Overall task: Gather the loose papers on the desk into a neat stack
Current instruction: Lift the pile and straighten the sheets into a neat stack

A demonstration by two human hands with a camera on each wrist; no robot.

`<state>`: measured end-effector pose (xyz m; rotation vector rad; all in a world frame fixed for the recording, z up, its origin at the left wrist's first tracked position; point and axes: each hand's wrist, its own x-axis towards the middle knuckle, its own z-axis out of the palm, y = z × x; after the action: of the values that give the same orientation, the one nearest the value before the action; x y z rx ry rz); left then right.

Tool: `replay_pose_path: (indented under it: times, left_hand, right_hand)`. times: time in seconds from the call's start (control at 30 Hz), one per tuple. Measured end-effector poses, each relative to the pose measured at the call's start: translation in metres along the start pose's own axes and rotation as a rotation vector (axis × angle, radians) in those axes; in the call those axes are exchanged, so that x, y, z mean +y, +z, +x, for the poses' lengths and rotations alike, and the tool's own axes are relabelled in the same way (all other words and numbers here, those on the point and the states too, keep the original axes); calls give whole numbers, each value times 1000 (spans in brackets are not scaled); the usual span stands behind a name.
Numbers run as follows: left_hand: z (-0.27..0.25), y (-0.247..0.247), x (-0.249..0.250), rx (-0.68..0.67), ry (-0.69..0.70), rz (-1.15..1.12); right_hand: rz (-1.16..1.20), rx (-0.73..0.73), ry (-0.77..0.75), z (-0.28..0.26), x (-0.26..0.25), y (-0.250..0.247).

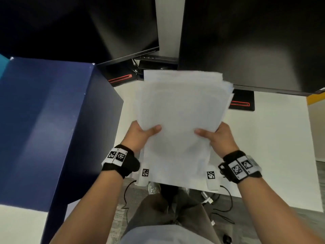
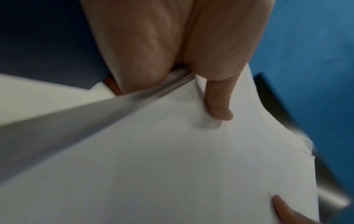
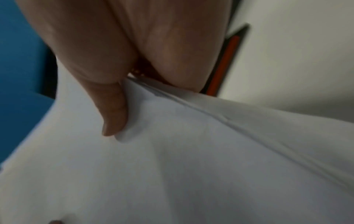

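Thumbs on top, fingers beneath, our left hand [image 1: 139, 133] and right hand [image 1: 222, 136] pinch the paper sheaf [image 1: 181, 110] by its sides above the white desk [image 1: 272, 147], likely to square its uneven edges.

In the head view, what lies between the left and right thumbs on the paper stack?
Only the bare top sheet of the paper stack; the left hand and right hand each grip a side edge, the head view shows.

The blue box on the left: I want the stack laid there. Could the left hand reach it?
Probably yes: the blue box sits right beside the left hand, nothing between, though that hand grips the papers.
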<state>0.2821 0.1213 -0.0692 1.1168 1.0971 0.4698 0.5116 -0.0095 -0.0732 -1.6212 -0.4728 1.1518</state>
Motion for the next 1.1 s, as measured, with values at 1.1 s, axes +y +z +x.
replay_pose_path:
  times: [1.1]
  left_hand:
    - [-27,50,48,119,508,342]
  right_hand:
    - [-197,246,-467,-53,-52,-30]
